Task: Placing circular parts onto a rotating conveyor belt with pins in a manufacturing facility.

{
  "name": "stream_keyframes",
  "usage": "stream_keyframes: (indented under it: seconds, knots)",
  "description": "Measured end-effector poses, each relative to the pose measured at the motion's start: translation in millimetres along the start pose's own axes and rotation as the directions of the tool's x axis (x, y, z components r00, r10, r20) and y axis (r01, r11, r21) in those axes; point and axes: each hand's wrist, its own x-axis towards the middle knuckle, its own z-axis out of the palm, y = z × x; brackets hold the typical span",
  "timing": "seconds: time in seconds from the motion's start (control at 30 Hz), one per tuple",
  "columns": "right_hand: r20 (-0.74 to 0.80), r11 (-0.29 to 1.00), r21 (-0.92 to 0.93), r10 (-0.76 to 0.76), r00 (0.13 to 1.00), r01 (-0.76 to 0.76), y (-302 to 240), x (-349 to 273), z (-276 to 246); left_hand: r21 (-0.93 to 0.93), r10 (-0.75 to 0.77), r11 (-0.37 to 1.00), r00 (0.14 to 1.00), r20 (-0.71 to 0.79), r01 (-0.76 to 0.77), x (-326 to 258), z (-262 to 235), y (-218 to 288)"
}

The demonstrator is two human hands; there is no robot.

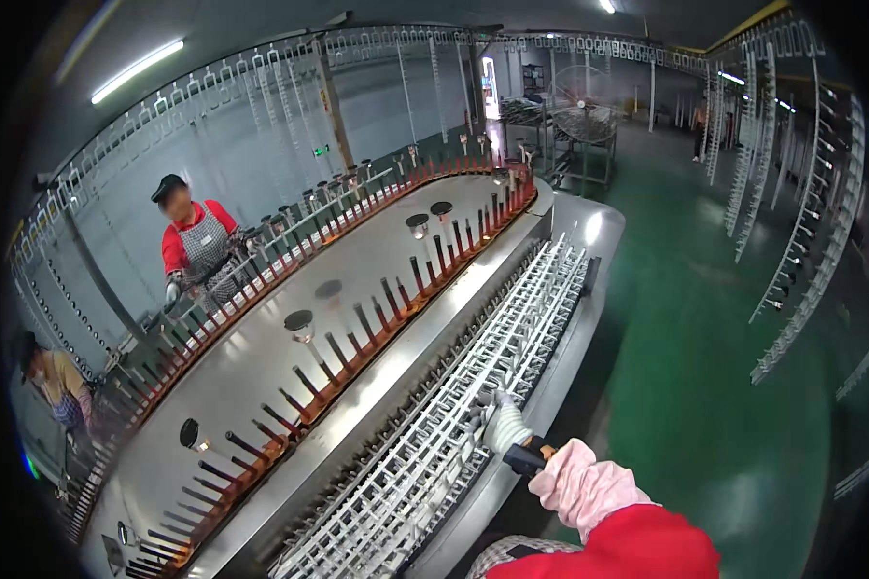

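Note:
My right hand, in a pale glove, reaches from the lower right onto a long stack of white pronged racks. Its fingers close around a bar near the right side of the stack; the fingertips are partly hidden among the prongs. A pink sleeve cover and a red sleeve cover that arm, and a dark band with an orange part wraps the wrist. My left hand is out of view. The racks lie lengthwise in a metal trough beside the conveyor.
A looped conveyor with upright dark pegs runs around a steel table holding several round dark-topped pieces. Two people work on the far left side. Racks hang overhead and at right; a large fan stands behind.

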Motion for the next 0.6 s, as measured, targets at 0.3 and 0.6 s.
stream_keyframes:
  seconds: [0.3, 0.6]
  knots:
    - [-0.075, 0.995, -0.096, 0.008, 0.997, -0.015, 29.2, -49.6, -27.4, -0.307, 0.063, 0.952, 0.973, 0.223, 0.008, -13.2, 12.0, -18.6]
    - [0.022, 0.996, 0.015, 0.089, 0.996, -0.09, 89.8, -27.0, -54.2, -0.482, -0.098, 0.734, 0.777, 0.622, 0.478, -23.3, 43.3, -65.5]
